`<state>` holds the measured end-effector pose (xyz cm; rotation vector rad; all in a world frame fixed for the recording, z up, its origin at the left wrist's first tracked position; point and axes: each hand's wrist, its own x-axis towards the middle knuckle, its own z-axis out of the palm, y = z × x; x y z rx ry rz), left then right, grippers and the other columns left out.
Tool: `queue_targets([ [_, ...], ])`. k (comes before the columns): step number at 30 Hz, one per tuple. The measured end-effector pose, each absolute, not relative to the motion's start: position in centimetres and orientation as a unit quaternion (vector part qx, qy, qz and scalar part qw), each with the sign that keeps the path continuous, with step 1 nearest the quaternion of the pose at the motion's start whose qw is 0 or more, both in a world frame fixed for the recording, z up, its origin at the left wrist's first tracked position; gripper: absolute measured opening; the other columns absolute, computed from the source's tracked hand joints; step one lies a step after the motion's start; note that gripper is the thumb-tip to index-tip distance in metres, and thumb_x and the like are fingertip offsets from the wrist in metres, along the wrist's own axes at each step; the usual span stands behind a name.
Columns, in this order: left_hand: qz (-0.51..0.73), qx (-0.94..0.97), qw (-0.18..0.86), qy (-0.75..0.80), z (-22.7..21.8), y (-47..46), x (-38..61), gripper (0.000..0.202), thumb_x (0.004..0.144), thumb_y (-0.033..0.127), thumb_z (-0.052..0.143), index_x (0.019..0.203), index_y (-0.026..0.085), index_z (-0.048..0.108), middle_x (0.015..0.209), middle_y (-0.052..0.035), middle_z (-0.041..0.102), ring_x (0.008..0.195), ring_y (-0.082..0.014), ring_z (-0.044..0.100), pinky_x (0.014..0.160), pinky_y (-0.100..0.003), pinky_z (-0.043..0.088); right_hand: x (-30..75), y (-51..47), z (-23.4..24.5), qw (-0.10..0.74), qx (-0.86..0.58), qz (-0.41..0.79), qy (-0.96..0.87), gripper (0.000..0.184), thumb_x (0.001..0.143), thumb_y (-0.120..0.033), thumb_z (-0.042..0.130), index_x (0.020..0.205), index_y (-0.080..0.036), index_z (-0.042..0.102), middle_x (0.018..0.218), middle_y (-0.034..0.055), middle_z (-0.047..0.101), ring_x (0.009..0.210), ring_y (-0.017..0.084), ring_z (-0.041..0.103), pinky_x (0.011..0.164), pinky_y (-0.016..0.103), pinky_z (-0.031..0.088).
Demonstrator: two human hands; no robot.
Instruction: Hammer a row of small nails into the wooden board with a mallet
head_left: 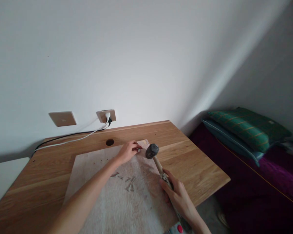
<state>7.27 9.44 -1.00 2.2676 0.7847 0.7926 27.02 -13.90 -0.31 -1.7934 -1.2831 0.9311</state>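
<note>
My right hand (175, 191) is wrapped round the handle of a mallet (152, 151) with a black head and a pale handle. The head is raised just right of my left hand (130, 151). My left hand rests near the far right corner of a pale wooden board (93, 182). Its thumb and fingers are pinched together, and whatever is between them is too small to make out. Between my forearms, several small grey screws or nails (130, 184) lie loose on the board. A row of small dark dots marks the board's far left part.
Under the board is a wooden desk (192, 162) with a round cable hole (109, 142). Cables (70, 139) run from a wall socket (106, 115) along its back edge. A grey object with a red spot (179, 228) sits at the bottom. Cushions (244, 130) lie on a purple bed at right.
</note>
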Motion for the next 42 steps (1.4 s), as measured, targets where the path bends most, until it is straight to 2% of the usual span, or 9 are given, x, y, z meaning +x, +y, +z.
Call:
queue_targets([
  [6, 0.314, 0.822, 0.363, 0.307, -1.6, 9.3, 7.2, 0.04, 0.079, -0.002, 0.058, 0.107, 0.017, 0.079, 0.098, -0.0055, 0.083, 0.09, -0.0201, 0.076, 0.086, -0.03, 0.058, 27.0, -13.9, 0.1, 0.364, -0.698, 0.36, -0.501, 0.068, 0.097, -0.058, 0.053, 0.145, -0.01, 0.058, 0.058, -0.0047, 0.058, 0.046, 0.018, 0.061, 0.049, 0.027, 0.048],
  [9, 0.318, 0.816, 0.377, 0.303, -1.5, 9.2, 7.3, 0.04, 0.077, -0.003, 0.057, 0.104, 0.017, 0.078, 0.099, -0.0048, 0.083, 0.09, -0.0195, 0.077, 0.086, -0.029, 0.058, 27.0, -14.0, 0.2, 0.361, -0.699, 0.365, -0.498, 0.067, 0.097, -0.057, 0.052, 0.145, -0.01, 0.057, 0.058, -0.0052, 0.057, 0.047, 0.017, 0.06, 0.048, 0.026, 0.047],
  [15, 0.298, 0.842, 0.325, 0.311, -1.5, 9.2, 7.2, 0.03, 0.079, -0.001, 0.06, 0.093, 0.017, 0.079, 0.099, -0.0051, 0.083, 0.093, -0.0214, 0.075, 0.089, -0.03, 0.055, 27.1, -13.8, -0.3, 0.364, -0.697, 0.365, -0.499, 0.069, 0.096, -0.059, 0.053, 0.144, -0.009, 0.056, 0.067, -0.0036, 0.059, 0.048, 0.016, 0.061, 0.049, 0.026, 0.05],
  [18, 0.315, 0.842, 0.308, 0.312, -1.5, 9.2, 7.2, 0.031, 0.08, -0.003, 0.059, 0.092, 0.017, 0.08, 0.1, -0.0055, 0.083, 0.094, -0.0212, 0.075, 0.091, -0.029, 0.054, 27.2, -13.8, -0.6, 0.361, -0.696, 0.364, -0.503, 0.069, 0.096, -0.058, 0.052, 0.144, -0.01, 0.056, 0.065, -0.0041, 0.059, 0.048, 0.017, 0.062, 0.048, 0.026, 0.05],
  [22, 0.311, 0.845, 0.308, 0.308, -1.3, 9.0, 7.2, 0.027, 0.084, -0.001, 0.06, 0.088, 0.017, 0.079, 0.095, -0.0044, 0.082, 0.089, -0.0204, 0.075, 0.086, -0.027, 0.053, 27.2, -13.8, -0.5, 0.361, -0.695, 0.36, -0.506, 0.068, 0.096, -0.057, 0.052, 0.143, -0.009, 0.057, 0.062, -0.0043, 0.058, 0.046, 0.017, 0.061, 0.047, 0.025, 0.049],
  [27, 0.32, 0.834, 0.318, 0.316, -1.1, 8.6, 7.3, 0.025, 0.083, -0.001, 0.064, 0.096, 0.017, 0.076, 0.095, -0.0037, 0.081, 0.087, -0.0195, 0.074, 0.083, -0.026, 0.052, 27.0, -13.8, -0.2, 0.363, -0.695, 0.366, -0.501, 0.071, 0.095, -0.059, 0.052, 0.144, -0.008, 0.057, 0.059, -0.0037, 0.059, 0.045, 0.017, 0.061, 0.046, 0.025, 0.048],
  [39, 0.294, 0.884, 0.206, 0.299, -1.0, 8.1, 7.0, 0.023, 0.086, -0.002, 0.062, 0.089, 0.018, 0.073, 0.092, -0.0057, 0.077, 0.09, -0.021, 0.07, 0.086, -0.028, 0.05, 27.2, -13.7, -1.2, 0.378, -0.69, 0.373, -0.492, 0.068, 0.096, -0.057, 0.053, 0.146, -0.01, 0.053, 0.073, -0.0028, 0.06, 0.046, 0.015, 0.061, 0.044, 0.025, 0.049],
  [42, 0.292, 0.894, 0.185, 0.284, -1.3, 8.2, 7.0, 0.025, 0.087, -0.004, 0.06, 0.088, 0.018, 0.073, 0.091, -0.0058, 0.076, 0.091, -0.0209, 0.07, 0.086, -0.029, 0.05, 27.3, -13.9, -1.4, 0.379, -0.688, 0.371, -0.495, 0.068, 0.098, -0.057, 0.052, 0.147, -0.011, 0.052, 0.072, -0.0039, 0.059, 0.048, 0.015, 0.062, 0.045, 0.024, 0.05],
])
